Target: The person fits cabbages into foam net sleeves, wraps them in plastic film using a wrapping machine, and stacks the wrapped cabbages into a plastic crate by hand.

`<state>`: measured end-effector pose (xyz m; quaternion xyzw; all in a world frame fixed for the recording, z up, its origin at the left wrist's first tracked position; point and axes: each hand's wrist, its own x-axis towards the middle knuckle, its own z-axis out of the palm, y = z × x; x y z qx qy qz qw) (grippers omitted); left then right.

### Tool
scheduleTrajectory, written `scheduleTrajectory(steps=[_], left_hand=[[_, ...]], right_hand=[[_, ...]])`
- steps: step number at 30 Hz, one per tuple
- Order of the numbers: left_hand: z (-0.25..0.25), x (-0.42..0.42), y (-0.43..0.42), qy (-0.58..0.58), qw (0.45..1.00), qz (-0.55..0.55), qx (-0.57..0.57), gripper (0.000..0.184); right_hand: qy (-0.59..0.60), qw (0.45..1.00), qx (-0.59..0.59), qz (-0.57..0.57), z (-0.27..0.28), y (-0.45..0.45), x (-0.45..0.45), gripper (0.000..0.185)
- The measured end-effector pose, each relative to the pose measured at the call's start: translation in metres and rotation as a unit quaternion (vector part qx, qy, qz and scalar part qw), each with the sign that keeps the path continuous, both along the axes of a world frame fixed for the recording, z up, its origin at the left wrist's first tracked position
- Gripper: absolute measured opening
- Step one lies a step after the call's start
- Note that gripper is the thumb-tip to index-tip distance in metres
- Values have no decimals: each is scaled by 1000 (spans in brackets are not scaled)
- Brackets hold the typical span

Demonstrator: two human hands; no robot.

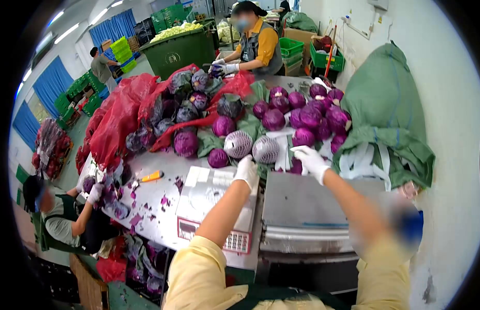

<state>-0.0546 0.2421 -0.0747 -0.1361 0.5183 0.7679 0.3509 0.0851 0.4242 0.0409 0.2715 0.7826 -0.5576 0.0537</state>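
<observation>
My left hand (246,172), in a white glove, is over the far edge of a digital scale (204,194), just in front of two purple cabbages in white foam nets. Its fingers point away from me, and their grip is hidden. The left netted cabbage (238,144) and the right netted cabbage (265,150) sit side by side. My right hand (313,164), gloved too, hovers beyond a flat metal surface (307,199) with its fingers stretched to the left and nothing visible in them. White foam nets (283,151) lie near its fingertips.
Bare purple cabbages (308,116) are piled at the back right, beside a bulging green sack (382,98). Untrimmed cabbages (186,111) spill from red mesh bags (124,121). A yellow-handled knife (151,176) lies leftward. Co-workers handle cabbages across the table and at left.
</observation>
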Motion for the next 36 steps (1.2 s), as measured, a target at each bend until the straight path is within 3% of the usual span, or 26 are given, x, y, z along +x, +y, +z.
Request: scheduleTrajectory(steps=[2,3,4,7,8,10,12,14,15,18,20,21,22,23,24,26,28,30,32,34,35,36], left_hand=[[-85,-61,26,-37,999,11,30,22],[-93,-66,37,5,998,61,1,24],[-99,-71,51,45,992,111,-29,26],[-94,-80,73,59,987,121,-83,44],[-89,-82,73,61,990,112,-64,51],[-79,-82,80,-5,986,133,-97,59],[-68,-80,76,-2,989,103,-104,66],[-27,-62,60,60,998,-11,33,71],[-3,-56,60,56,997,-46,-36,65],[111,-5,35,138,987,-84,-15,76],[118,-10,35,263,959,-108,-12,75],[136,9,52,287,954,-40,72,67],[147,47,70,298,940,34,161,59],[168,77,76,206,961,-46,179,66],[166,93,92,181,962,-52,197,61],[142,134,114,-2,980,-41,195,54],[137,175,123,-80,978,-79,177,55],[135,204,129,-118,970,-127,170,57],[89,224,152,-117,965,-122,201,61],[42,239,164,-54,986,-90,128,57],[56,251,164,51,998,0,35,51],[44,249,165,191,981,46,-3,56]], right_hand=[[126,982,123,63,-70,20,-76,36],[117,987,91,64,-87,22,-102,39],[106,979,155,85,-124,34,-133,44],[58,984,159,46,-157,25,-175,54],[38,994,87,50,-160,19,-177,55],[19,995,87,44,-171,13,-190,59],[22,996,67,48,-164,16,-184,65],[29,997,47,47,-123,18,-161,71],[64,996,-27,47,-100,22,-143,70],[100,979,-175,6,11,27,-65,57],[191,939,-284,44,31,57,-26,49],[276,958,-78,28,31,66,-15,47],[348,937,-37,10,31,54,2,45],[415,910,9,-10,32,42,20,44],[429,868,-250,7,20,47,24,42],[313,890,-330,-23,33,55,78,42],[204,892,-400,-51,37,62,125,40],[169,913,-368,-48,19,77,151,41],[107,929,-343,-84,-7,98,172,46],[92,944,-301,-99,1,94,195,49],[117,969,-197,-87,-14,98,193,56],[144,987,46,-53,-30,101,192,61]])
